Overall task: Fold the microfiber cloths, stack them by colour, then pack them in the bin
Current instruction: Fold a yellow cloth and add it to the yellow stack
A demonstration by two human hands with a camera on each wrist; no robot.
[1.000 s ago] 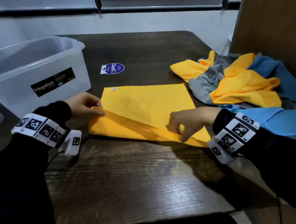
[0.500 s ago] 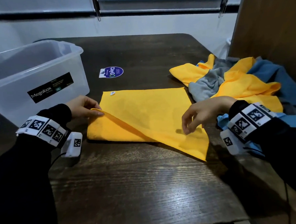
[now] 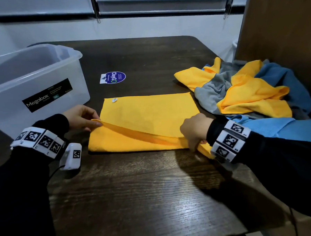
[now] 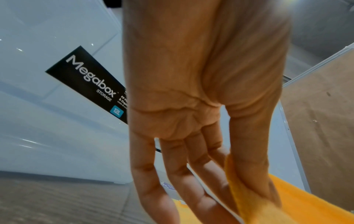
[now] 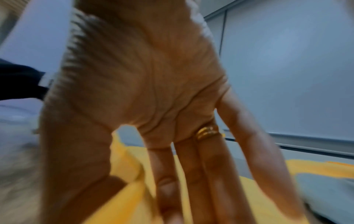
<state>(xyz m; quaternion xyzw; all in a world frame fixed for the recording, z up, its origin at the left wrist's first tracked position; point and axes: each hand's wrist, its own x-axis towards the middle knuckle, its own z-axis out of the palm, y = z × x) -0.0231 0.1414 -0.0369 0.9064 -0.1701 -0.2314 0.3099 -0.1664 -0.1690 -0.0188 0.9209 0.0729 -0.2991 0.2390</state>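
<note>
The yellow cloth (image 3: 147,118) lies flat on the dark wooden table (image 3: 146,190), right between the two hands. The left hand (image 3: 80,117) pinches the cloth's near left corner between thumb and fingers and lifts it a little. The left wrist view shows the thumb (image 4: 252,151) pressed on the yellow edge (image 4: 249,201). The right hand (image 3: 195,130) is curled over the near right corner and grips it; the right wrist view is blurry, but yellow cloth (image 5: 122,197) sits between its thumb and fingers. A raised fold of cloth runs from one hand to the other.

The clear plastic bin (image 3: 31,75) stands just behind the left hand, close to it but not touching. A heap of yellow, grey and blue cloths (image 3: 248,87) lies past the right hand, on its far outer side. A light blue cloth (image 3: 281,125) lies right beside the right wrist. A round blue sticker (image 3: 114,77) is on the table beyond the cloth, between the bin and the heap
</note>
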